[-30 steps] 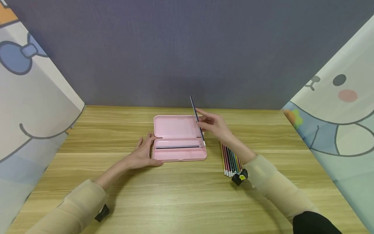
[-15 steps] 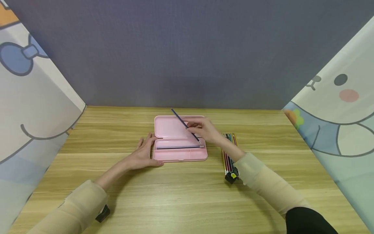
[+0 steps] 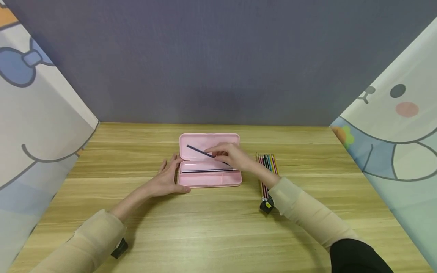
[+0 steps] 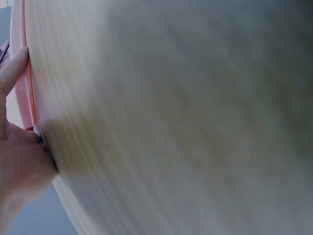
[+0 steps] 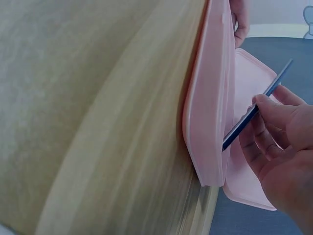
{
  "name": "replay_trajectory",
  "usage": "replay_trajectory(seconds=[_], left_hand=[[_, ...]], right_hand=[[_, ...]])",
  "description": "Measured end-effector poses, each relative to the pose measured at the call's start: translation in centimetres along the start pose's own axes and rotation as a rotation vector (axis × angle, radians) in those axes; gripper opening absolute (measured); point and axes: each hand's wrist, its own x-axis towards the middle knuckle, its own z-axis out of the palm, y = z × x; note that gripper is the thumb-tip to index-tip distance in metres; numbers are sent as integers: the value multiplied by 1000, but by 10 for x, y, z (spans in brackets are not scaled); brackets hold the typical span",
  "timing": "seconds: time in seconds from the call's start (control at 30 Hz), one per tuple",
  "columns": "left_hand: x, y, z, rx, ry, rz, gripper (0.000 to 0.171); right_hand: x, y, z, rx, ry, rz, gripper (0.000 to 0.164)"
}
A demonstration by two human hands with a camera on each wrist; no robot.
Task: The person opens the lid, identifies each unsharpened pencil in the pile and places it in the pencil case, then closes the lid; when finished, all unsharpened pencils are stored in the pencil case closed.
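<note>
A pink pencil case (image 3: 205,181) lies open on the table, its lid folded back toward the wall. One dark pencil (image 3: 201,171) rests lengthwise in the rear compartment. Over the case, my right hand (image 3: 235,157) pinches a dark blue pencil (image 5: 243,121) between thumb and fingers; the pencil slants, its lower end down inside the case at the right and its other end raised over the lid. My left hand (image 3: 166,178) rests against the case's left end, thumb (image 4: 17,68) along the front edge and the other fingers spread behind.
Right of the case, a row of several coloured pencils (image 3: 269,161) lies on the wooden table (image 3: 205,227), partly hidden under the right forearm. A dark grey panel (image 3: 218,68) stands along the back, with cartoon-printed panels at both sides.
My right hand has moved left and lower over the case, and its pencil has tipped from nearly upright to a shallow slant. The left hand has stayed in place.
</note>
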Motion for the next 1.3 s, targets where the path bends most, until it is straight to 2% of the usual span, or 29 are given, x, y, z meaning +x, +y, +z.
replay_trajectory(seconds=[0.2, 0.47, 0.77, 1.3], left_hand=[[0, 1, 0, -5, 3, 4, 99], [0, 1, 0, -1, 2, 4, 104], [1, 2, 0, -12, 8, 24, 103], [3, 1, 1, 2, 0, -1, 100]], right_hand=[[1, 0, 5, -56, -27, -4, 34], [1, -2, 10, -99, -32, 59, 34], [0, -3, 13, -150, -28, 62, 34], [0, -3, 20, -237, -20, 69, 32]])
